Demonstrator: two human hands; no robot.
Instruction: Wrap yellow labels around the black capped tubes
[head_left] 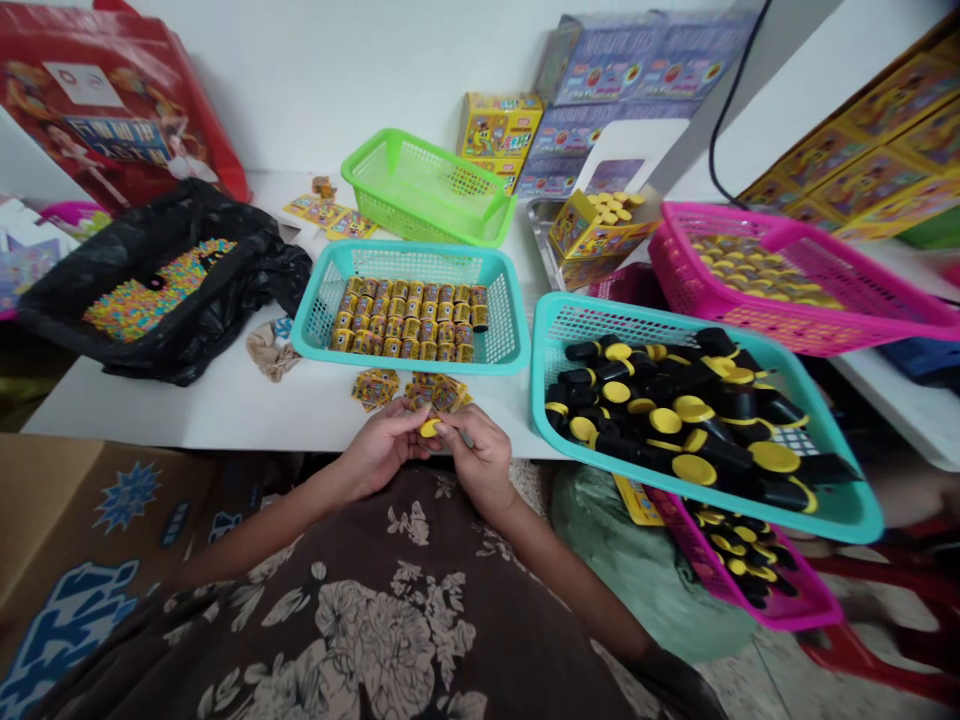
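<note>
My left hand (388, 446) and my right hand (480, 455) meet at the table's front edge, with fingers pinched on a small object that has a round yellow cap (430, 428). The rest of that object is hidden by the fingers. Just beyond them lie two small piles of printed labels (375, 388). Behind the piles, rows of small wrapped cylinders (412, 322) stand in a turquoise basket (410, 250). To the right, another turquoise basket (540, 390) holds many black containers with yellow caps (665, 420).
A black bag (259, 262) with colourful beads lies at the left, by a red bag (120, 90). A green basket (427, 160) stands at the back. Pink baskets (892, 225) and boxes (592, 60) are on the right; a carton (142, 540) is lower left.
</note>
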